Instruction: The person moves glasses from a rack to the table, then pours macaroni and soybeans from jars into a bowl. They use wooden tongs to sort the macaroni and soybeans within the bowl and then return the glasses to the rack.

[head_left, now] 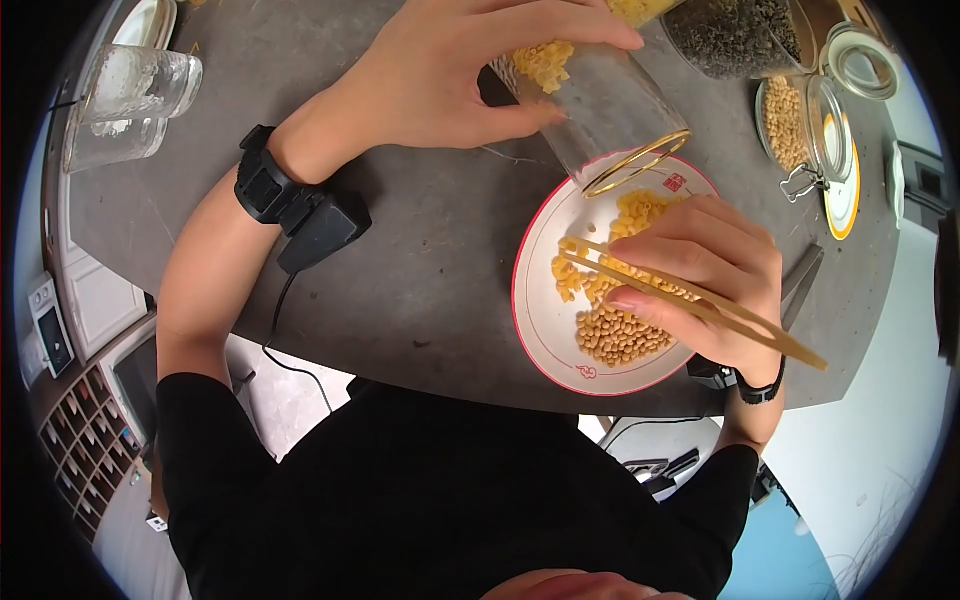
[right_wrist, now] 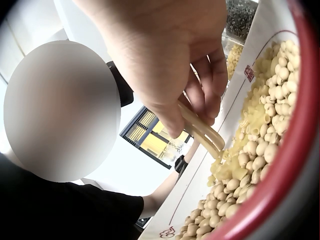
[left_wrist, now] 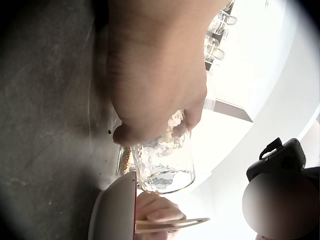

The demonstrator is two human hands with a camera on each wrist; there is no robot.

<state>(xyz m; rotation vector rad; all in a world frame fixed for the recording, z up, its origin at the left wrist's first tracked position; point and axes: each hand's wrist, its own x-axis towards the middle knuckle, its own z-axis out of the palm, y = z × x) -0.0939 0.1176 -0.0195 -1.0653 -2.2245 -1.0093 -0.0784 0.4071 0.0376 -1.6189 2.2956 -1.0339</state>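
My left hand (head_left: pixel 430 70) holds a gold-rimmed clear glass (head_left: pixel 625 110) tilted, its mouth over the edge of a red-rimmed white plate (head_left: pixel 540 310). Small yellow pasta (head_left: pixel 545 65) lies toward the base of the glass. Wooden tongs (head_left: pixel 740 315) are held between the thumb and fingers of my right hand (head_left: pixel 720 260), above the plate. In the right wrist view the tong tips (right_wrist: pixel 219 150) are right at the yellow pasta (right_wrist: pixel 235 162), beside pale soybeans (right_wrist: pixel 260 150). The plate holds both, with the soybeans nearer my body.
At the back right stand a jar of dark dried bits (head_left: pixel 735 40) and a clip-top jar of soybeans (head_left: pixel 785 120) with its lid (head_left: pixel 860 60) swung back. A yellow-rimmed plate (head_left: pixel 845 200) is beside it. Clear glasses (head_left: pixel 150 85) are at the far left.
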